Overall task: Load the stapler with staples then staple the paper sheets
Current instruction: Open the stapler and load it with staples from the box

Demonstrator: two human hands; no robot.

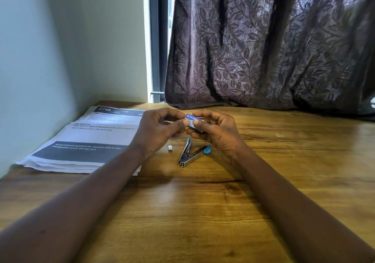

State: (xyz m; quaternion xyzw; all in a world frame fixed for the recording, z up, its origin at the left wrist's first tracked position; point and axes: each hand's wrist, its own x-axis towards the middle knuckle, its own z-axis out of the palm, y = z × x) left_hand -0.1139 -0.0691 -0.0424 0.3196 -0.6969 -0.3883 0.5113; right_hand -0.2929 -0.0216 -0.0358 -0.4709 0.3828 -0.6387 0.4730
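A staple box (pixel 193 120) is being gripped by the right hand (pixel 215 130) and pinched at its end by the left hand (pixel 158 129), probably for opening, above the stapler (pixel 189 153), laid open mid-counter (pixel 223 212) for loading; paper sheets (pixel 87 141) are being kept aside at the counter's left edge.

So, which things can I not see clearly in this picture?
Inside of the staple box: head view, covered by fingers of the left hand and right hand.
Magazine of the open stapler: head view, too small to tell if loaded.
Small print on the paper sheets: head view, blurred.
The small metal piece beside the stapler: head view, too small to name.
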